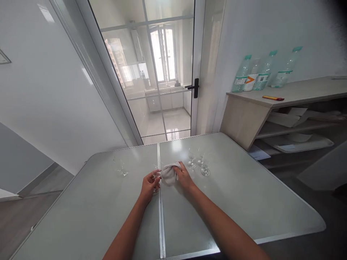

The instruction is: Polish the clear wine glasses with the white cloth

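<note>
Glass (156,176) gripped in left hand (148,186), cloth (169,172) in right hand (184,177)

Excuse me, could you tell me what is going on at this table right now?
A person is working at the pale grey table. Their left hand grips a small clear stemmed glass, and their right hand presses a crumpled white cloth against it. Three similar glasses stand just to the right, and a lone glass stands to the left.
</note>
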The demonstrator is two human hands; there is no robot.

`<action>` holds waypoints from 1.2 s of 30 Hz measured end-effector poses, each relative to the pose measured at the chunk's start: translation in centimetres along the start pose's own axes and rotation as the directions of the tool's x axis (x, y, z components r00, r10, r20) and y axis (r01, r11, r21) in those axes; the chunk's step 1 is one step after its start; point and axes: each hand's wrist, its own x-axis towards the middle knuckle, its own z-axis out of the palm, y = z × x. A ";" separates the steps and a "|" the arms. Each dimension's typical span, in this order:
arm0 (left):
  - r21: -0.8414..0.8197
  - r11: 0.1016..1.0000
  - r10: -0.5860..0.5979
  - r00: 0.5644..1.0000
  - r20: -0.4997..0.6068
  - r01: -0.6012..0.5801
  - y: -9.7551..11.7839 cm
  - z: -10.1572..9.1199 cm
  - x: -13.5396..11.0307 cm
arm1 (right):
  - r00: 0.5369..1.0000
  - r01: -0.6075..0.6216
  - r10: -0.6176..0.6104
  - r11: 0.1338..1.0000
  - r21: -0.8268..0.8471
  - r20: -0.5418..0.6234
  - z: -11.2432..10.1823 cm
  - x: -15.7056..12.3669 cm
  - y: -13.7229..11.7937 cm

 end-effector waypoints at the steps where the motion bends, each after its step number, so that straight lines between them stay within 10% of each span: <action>1: 0.026 1.000 0.013 1.000 -0.002 -0.013 0.1 -0.1 0.0 | 1.000 0.017 -0.017 0.998 -0.052 -0.007 -0.2 0.2 0.3; 7: 0.472 0.860 0.282 0.952 -0.122 -0.195 0.1 -1.2 -0.1 | 0.991 -0.094 0.075 0.979 -0.181 -0.109 -1.2 1.3 1.9; 11: 0.750 0.594 0.389 0.920 0.050 -0.292 -0.3 -1.4 -0.2 | 0.985 -0.012 -0.023 0.979 -0.203 -0.170 -1.0 0.7 0.6; 17: 0.807 0.475 0.427 0.894 0.138 -0.351 -0.8 -0.9 -0.4 | 0.930 0.365 -0.348 0.846 -0.390 0.116 0.3 -1.0 -1.5; 25: 0.800 0.350 0.448 0.837 0.315 -0.488 -0.7 -0.9 -0.9 | 0.932 0.152 -0.056 0.957 -0.247 0.359 -0.4 -0.9 -1.7; 32: 0.712 0.595 0.357 0.916 0.181 -0.373 0.6 0.6 -1.0 | 0.930 0.066 -0.036 0.995 -0.070 0.367 -0.9 -0.4 -1.9; 36: 0.354 0.935 -0.052 0.991 0.126 0.005 1.1 1.2 -1.0 | 0.892 0.241 -0.148 0.955 -0.171 0.428 -1.4 -0.5 -2.4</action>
